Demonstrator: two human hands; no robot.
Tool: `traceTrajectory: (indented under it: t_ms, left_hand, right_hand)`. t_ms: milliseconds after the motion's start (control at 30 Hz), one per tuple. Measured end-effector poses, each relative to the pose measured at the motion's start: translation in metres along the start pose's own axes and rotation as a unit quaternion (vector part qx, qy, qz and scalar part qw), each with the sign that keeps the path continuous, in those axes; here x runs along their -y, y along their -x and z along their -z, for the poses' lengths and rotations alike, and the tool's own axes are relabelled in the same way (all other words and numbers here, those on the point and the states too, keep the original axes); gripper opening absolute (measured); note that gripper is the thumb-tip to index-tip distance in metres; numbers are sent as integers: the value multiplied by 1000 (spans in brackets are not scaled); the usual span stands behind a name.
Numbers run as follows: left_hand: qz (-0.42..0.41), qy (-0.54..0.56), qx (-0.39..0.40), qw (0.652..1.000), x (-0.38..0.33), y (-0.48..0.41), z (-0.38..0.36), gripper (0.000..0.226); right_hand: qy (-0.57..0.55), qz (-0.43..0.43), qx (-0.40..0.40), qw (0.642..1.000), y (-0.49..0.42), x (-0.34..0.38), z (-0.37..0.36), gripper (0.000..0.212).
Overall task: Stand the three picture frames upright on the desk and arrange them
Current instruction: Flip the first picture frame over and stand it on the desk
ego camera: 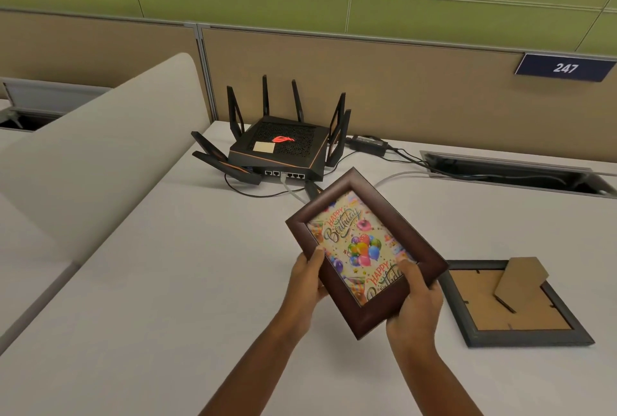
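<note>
A dark brown picture frame (359, 235) with a colourful "Happy Birthday" balloon card is held tilted above the desk, picture side facing me. My left hand (309, 277) grips its lower left edge, thumb on the front. At the frame's bottom right corner, my right hand (415, 302) holds on with the thumb over the glass. A second frame, black (521, 337), lies face down on the desk to the right, its cardboard back and folded-out stand (521, 280) showing. No third frame is in view.
A black router (283, 145) with several antennas sits at the back of the white desk (167, 298), with cables and a power brick (369, 142) beside it. A cable slot (514, 173) opens at the back right. A beige partition (417, 92) backs the desk; a curved divider (100, 155) is left.
</note>
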State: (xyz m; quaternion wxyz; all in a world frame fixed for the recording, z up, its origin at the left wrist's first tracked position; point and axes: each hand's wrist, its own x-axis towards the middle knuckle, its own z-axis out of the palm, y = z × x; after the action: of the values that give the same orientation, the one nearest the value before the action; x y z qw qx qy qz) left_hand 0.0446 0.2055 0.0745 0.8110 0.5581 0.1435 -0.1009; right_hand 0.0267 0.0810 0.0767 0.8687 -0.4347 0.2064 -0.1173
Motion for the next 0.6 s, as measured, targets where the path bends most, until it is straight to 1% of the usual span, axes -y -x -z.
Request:
traceTrajectory:
  t_ms: [67, 200, 333, 600]
  left_hand:
    - [-18, 20, 10, 1000, 1, -2, 0, 28]
    - [-43, 10, 5, 999, -6, -5, 3, 22]
    - [-59, 7, -8, 998, -15, -7, 6, 23]
    - [-98, -30, -10, 995, -28, -10, 13, 18]
  right_hand:
    - [-24, -19, 6, 1000, 0, -2, 2, 14]
    - [-42, -52, 45, 997, -3, -3, 7, 14]
    - [-27, -59, 97, 993, -6, -1, 13, 19]
    - [1, -68, 165, 984, -10, 5, 22, 31]
